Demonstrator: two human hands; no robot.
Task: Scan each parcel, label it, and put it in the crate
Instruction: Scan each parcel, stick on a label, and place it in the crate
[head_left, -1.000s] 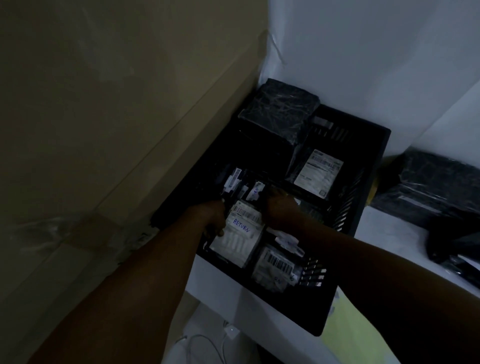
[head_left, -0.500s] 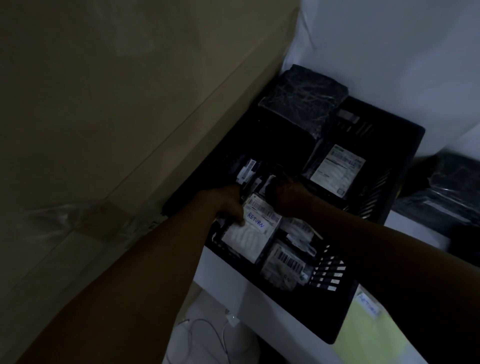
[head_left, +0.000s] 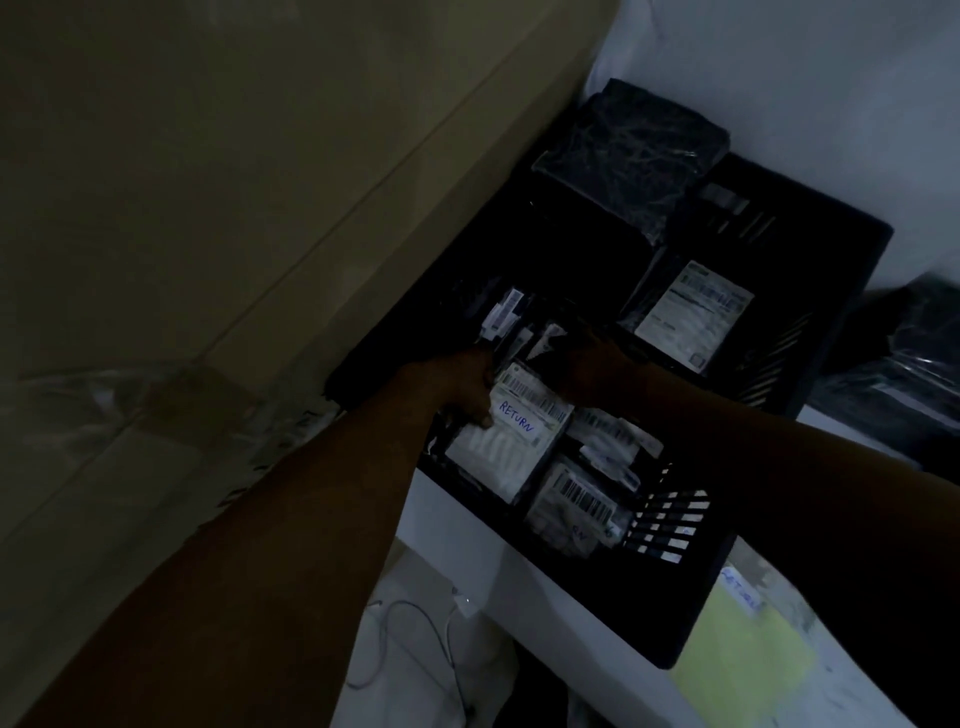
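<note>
A black plastic crate (head_left: 685, 618) stands on a white surface and holds several labelled parcels. Both my hands reach into it. My left hand (head_left: 457, 384) grips the left edge of a white parcel (head_left: 511, 441) marked "RETURN" in blue. My right hand (head_left: 592, 364) holds the same parcel at its far right corner; its fingers are in deep shadow. Another barcoded parcel (head_left: 576, 504) lies at the crate's near end. A black parcel with a white shipping label (head_left: 693, 314) lies further back. A black wrapped parcel (head_left: 631, 140) sits at the crate's far corner.
A large brown cardboard box (head_left: 208, 234) rises close along the crate's left side. More dark wrapped parcels (head_left: 904, 374) lie to the right. A yellow sheet (head_left: 743, 654) lies on the white surface near me. White cables (head_left: 415, 649) lie on the floor below.
Both hands have stayed on the "RETURN" parcel inside the crate, and it has settled slightly lower among the other parcels. The camera has shifted a little.
</note>
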